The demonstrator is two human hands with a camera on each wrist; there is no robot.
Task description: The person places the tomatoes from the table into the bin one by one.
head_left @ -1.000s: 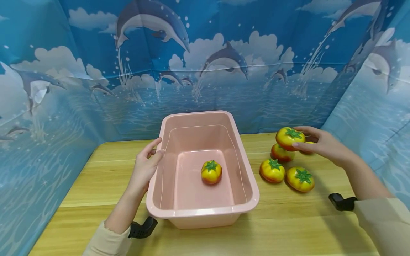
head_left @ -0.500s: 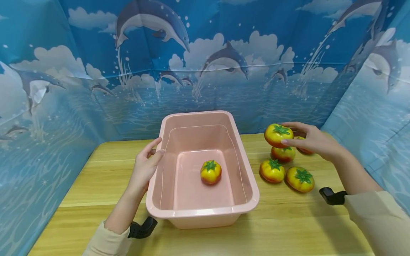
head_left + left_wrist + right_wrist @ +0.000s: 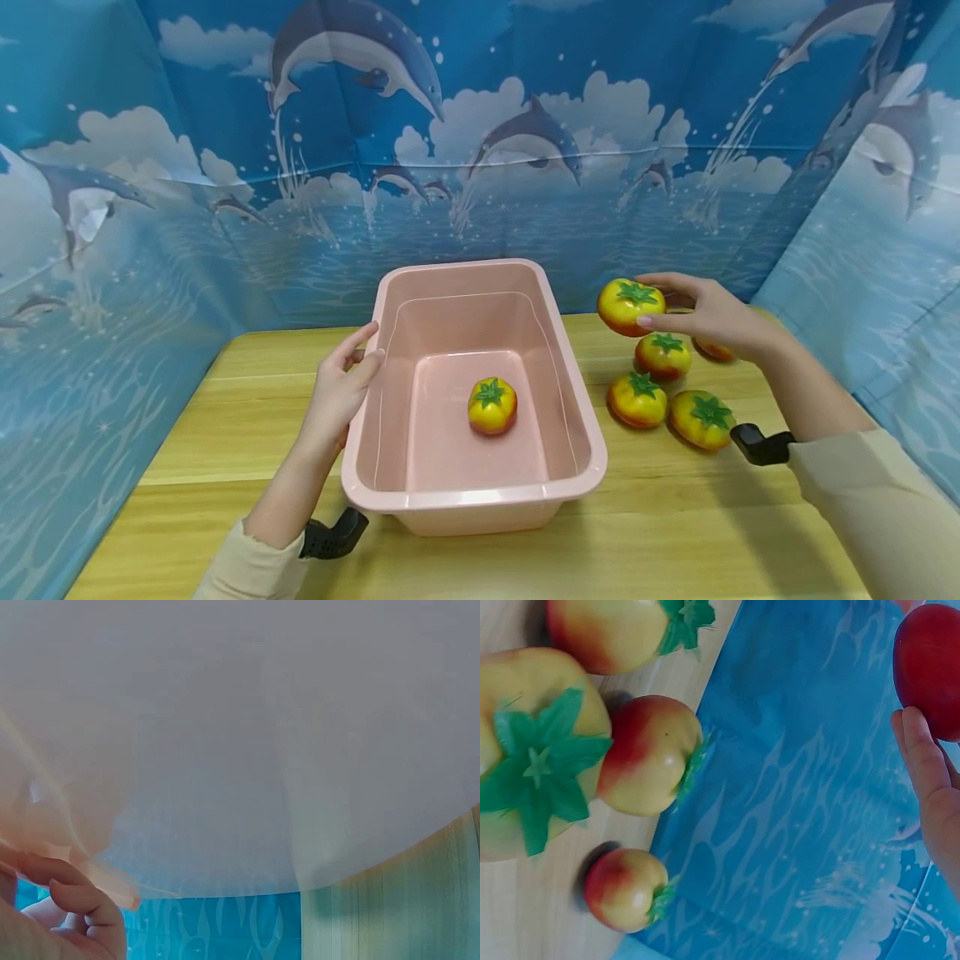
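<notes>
My right hand [image 3: 708, 318] pinches a yellow-and-red toy tomato [image 3: 626, 307] with a green star-shaped top, raised above the others. In the right wrist view its red underside [image 3: 932, 671] shows at the fingertips. My left hand [image 3: 341, 387] grips the left rim of a pink plastic basin [image 3: 476, 497]; in the left wrist view the basin wall [image 3: 202, 750] fills most of the picture. Inside the basin, on its floor, sits one toy tomato [image 3: 492, 407].
On the wooden table [image 3: 675, 533], right of the basin, lie more toy tomatoes: one at the back [image 3: 663, 357], one nearest the basin [image 3: 637, 402], one in front [image 3: 701, 418] and one partly hidden [image 3: 713, 349] behind my right hand. A blue dolphin-print curtain [image 3: 480, 183] closes the back and sides.
My right hand has moved left and up with the toy tomato, away from the group and towards the basin. The left hand and the basin have stayed in place.
</notes>
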